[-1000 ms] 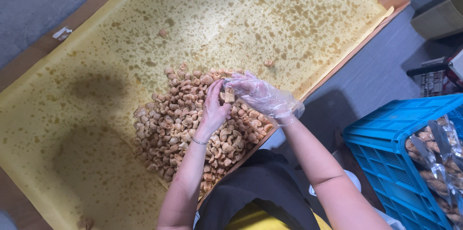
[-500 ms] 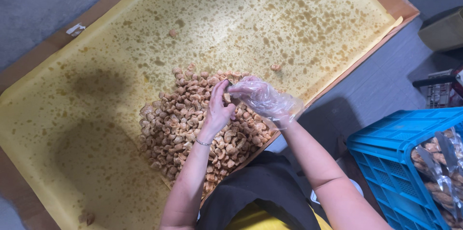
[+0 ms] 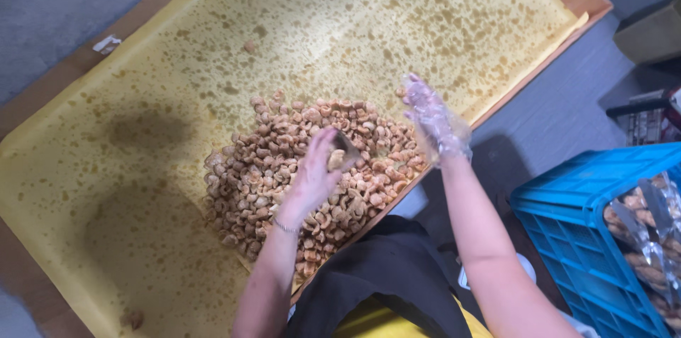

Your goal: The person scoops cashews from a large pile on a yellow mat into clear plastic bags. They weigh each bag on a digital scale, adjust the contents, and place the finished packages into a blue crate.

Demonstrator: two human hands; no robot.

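Her bare left hand (image 3: pixel 316 171) pinches one fried piece (image 3: pixel 339 157) above the snack heap (image 3: pixel 298 168) on the table; the gloved right hand (image 3: pixel 434 118) hovers spread (keep that grip gentle, they crumble).

Heap of fried golden snack pieces (image 3: pixel 284 168) on oil-spotted yellow paper (image 3: pixel 142 189).

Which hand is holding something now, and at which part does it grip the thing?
The bare left hand pinches a small clear bag with fried pieces near its lower end. The gloved right hand holds nothing.
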